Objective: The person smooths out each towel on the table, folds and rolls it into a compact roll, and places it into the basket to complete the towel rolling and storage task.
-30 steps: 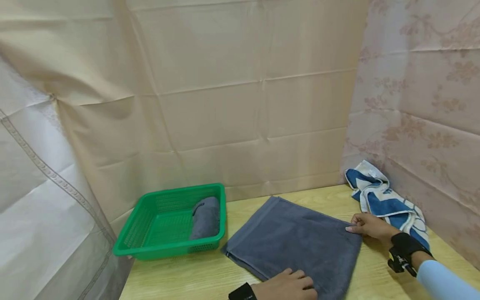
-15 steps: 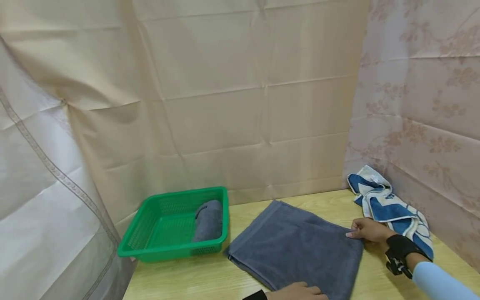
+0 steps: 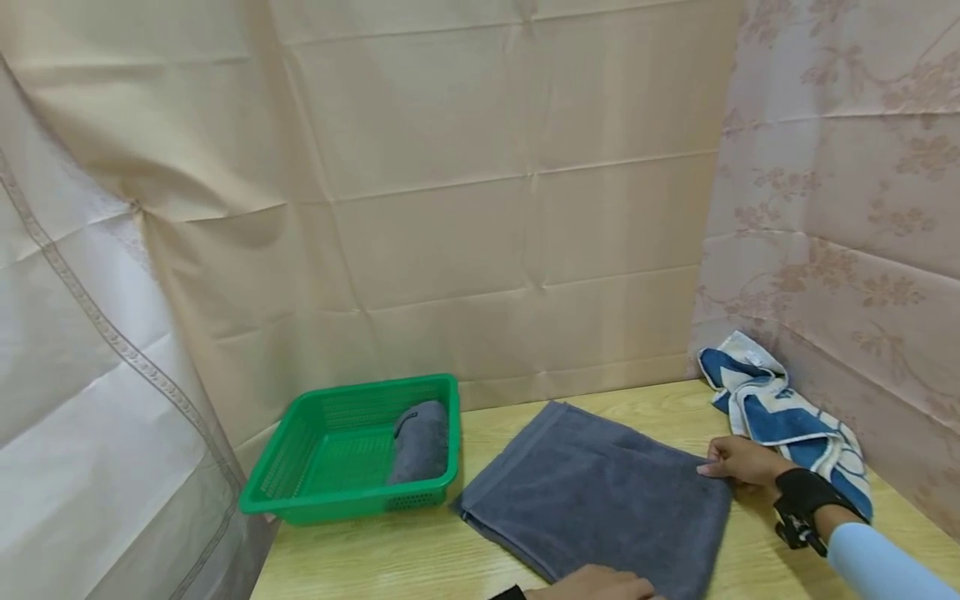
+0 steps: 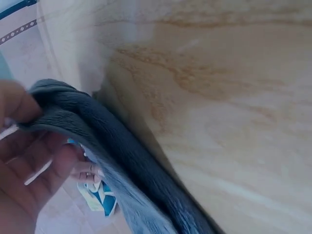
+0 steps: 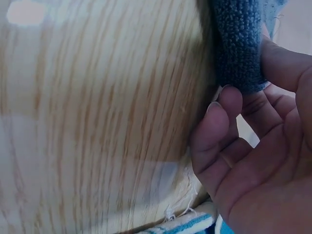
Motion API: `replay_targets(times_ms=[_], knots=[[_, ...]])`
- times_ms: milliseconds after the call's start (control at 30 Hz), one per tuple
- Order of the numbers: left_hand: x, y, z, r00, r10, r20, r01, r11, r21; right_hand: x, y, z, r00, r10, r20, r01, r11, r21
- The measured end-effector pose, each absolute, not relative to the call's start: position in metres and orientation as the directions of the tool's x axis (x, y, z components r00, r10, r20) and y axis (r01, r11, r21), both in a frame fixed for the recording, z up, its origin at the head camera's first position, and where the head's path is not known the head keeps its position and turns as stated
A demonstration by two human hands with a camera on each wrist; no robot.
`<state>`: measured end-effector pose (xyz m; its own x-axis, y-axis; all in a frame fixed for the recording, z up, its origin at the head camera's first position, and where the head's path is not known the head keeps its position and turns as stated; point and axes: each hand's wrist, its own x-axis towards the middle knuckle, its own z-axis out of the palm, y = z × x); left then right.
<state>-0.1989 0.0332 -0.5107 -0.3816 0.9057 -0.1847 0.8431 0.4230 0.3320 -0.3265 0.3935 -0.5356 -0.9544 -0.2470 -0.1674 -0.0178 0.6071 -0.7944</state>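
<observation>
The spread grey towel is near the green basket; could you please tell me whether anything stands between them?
No separate object shows between the grey towel and the green basket; only the basket's side wall stands there, with a rolled towel just inside.

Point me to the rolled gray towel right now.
In the head view, the rolled gray towel lies inside the green basket, along its right-hand wall, to the left of the flat gray towel on the table.

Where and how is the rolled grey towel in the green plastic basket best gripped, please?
Probably around its middle, from above: the rolled grey towel lies along the right wall of the open green plastic basket, rounded top and left flank exposed.
</observation>
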Motion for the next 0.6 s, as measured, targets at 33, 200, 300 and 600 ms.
replay_targets(times_ms=[33, 200, 300, 600], knots=[[-0.198, 0.031, -0.509, -0.398, 0.901, -0.175, 0.832, 0.434, 0.346, -0.327, 0.394, -0.536, -0.954, -0.252, -0.162, -0.027, 0.612, -0.791], [-0.198, 0.022, -0.507, -0.29, 0.957, -0.029, 0.899, 0.283, 0.334, -0.324, 0.4, -0.533, -0.954, -0.263, -0.142, -0.073, 0.666, -0.743], [-0.198, 0.02, -0.51, -0.144, 0.989, 0.042, 0.962, 0.13, 0.239, -0.323, 0.402, -0.532, -0.951, -0.26, -0.164, -0.055, 0.67, -0.74], [-0.192, 0.034, -0.515, -0.128, 0.989, -0.076, 0.991, 0.13, 0.014, -0.324, 0.397, -0.533, -0.959, -0.202, -0.197, 0.008, 0.681, -0.733]])
